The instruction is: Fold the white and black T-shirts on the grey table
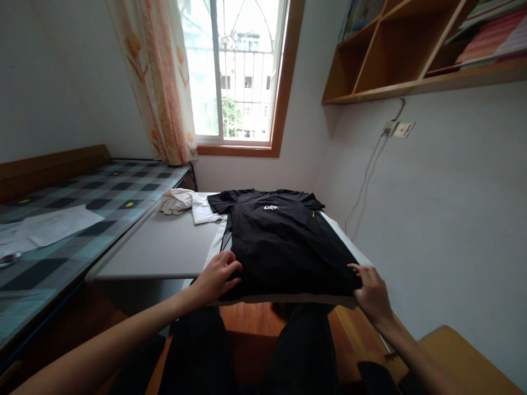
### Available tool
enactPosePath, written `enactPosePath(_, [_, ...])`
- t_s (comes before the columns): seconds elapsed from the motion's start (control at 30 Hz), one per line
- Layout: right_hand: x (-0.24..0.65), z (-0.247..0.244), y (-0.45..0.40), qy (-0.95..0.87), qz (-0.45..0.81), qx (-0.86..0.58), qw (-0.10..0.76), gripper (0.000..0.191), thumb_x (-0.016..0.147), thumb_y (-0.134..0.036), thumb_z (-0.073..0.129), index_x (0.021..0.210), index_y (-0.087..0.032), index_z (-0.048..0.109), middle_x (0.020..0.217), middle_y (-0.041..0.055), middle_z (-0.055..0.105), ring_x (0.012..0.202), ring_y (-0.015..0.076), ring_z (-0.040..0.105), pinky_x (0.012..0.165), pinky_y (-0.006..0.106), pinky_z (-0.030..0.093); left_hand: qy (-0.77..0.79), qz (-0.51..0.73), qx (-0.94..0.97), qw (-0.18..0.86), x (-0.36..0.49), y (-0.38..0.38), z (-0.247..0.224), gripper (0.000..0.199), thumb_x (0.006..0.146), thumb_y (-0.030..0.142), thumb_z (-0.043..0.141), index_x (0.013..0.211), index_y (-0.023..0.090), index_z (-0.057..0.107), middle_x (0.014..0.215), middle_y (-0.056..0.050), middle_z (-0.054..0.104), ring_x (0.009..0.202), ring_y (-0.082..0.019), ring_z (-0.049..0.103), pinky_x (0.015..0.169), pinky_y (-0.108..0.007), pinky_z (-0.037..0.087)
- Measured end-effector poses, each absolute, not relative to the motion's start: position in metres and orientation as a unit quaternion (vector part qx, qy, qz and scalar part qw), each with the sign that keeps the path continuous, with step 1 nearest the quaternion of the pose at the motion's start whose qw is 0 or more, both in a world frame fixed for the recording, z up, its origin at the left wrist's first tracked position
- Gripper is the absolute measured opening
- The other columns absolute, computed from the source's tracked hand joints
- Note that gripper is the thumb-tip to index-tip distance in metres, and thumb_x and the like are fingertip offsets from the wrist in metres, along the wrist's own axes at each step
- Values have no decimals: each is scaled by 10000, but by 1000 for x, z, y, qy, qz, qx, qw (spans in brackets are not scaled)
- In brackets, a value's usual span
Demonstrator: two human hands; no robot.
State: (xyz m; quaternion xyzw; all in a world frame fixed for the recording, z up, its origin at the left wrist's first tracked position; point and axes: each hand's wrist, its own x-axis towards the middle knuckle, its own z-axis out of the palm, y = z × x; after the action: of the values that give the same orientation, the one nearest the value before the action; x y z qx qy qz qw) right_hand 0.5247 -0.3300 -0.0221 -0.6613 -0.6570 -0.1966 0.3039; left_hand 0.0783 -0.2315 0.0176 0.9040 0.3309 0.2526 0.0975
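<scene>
A black short-sleeved T-shirt (284, 247) with small white lettering on it lies spread flat, its hem toward me and its sleeves at the far end. Beneath it a white garment or cloth (343, 233) shows along both sides. At the shirt's left edge near the hem, my left hand (218, 276) is closed with bent fingers on the fabric. My right hand (371, 291) grips the right hem corner, its index finger lying over the cloth. The right thumb's exact hold is partly hidden.
A grey table (158, 244) carries the shirt and a crumpled beige cloth (177, 201). Left of it stands a bed (135, 186) with a checked cover and papers (57, 227). A wall shelf (395, 49) hangs upper right, with a cord (362, 181) below.
</scene>
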Motion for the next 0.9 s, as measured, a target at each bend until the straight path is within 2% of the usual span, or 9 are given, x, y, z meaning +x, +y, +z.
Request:
enactPosePath(0.13, [527,3,-332,-618,-191,-669,366,355,691,-104,441,993,-229,579,972,81,530,933,268,570,824,398,479,213,128,965,-80,77,-235,3,405,765,401,735,1097,210,602,1117,-103,522,1035,-271,465,938,-432,376])
enactPosePath(0.2, [527,10,-333,-596,-184,-678,388,343,720,-142,429,1021,-230,568,991,87,553,961,274,575,829,392,478,196,118,965,-129,75,-233,-4,416,806,350,699,1185,235,574,1156,-107,517,1079,-277,446,985,-447,336])
enactPosePath(0.3, [529,5,-333,-566,-119,-717,389,381,731,-194,431,1093,-232,545,934,71,622,841,255,621,735,352,484,178,121,962,-168,70,-228,-9,446,836,192,642,1260,293,544,1225,-99,508,1127,-269,437,1033,-453,291])
enactPosePath(0.4, [532,-8,-331,-545,-25,-756,360,409,697,-238,464,1095,-246,555,813,33,658,695,229,639,641,312,472,156,126,965,-170,66,-226,-9,462,830,158,639,1257,316,560,1272,-95,503,1148,-273,440,1051,-465,272])
enactPosePath(0.47, [534,-12,-329,-549,25,-761,345,407,669,-287,510,1069,-250,571,805,27,669,707,233,654,643,307,477,144,140,965,-166,65,-226,-6,404,846,141,612,1219,295,590,1258,-100,529,1154,-273,450,1062,-478,260])
enactPosePath(0.57, [535,-5,-329,-549,74,-760,340,452,610,-331,561,1051,-234,586,804,33,671,723,241,660,649,311,487,120,167,971,-119,64,-229,1,285,894,135,534,1134,252,632,1181,-104,596,1133,-254,489,1061,-463,274])
enactPosePath(0.63, [535,7,-330,-529,62,-762,370,458,605,-341,558,1045,-216,593,770,38,653,704,234,644,641,310,484,117,182,976,-33,63,-229,10,271,920,141,480,1107,242,649,1105,-103,637,1088,-238,533,1040,-436,306])
enactPosePath(0.77, [540,27,-335,-484,-29,-741,464,436,710,-436,543,1066,-188,590,698,30,590,608,191,559,608,308,464,192,225,941,166,57,-228,32,287,938,217,452,1121,245,671,1011,-106,684,1002,-231,603,1007,-420,353])
enactPosePath(0.9, [554,13,-336,-493,26,-767,410,338,642,-425,562,898,-214,623,662,34,616,592,208,579,591,325,458,212,268,918,199,51,-223,44,226,917,290,510,1009,242,711,934,-104,709,914,-227,637,960,-414,395])
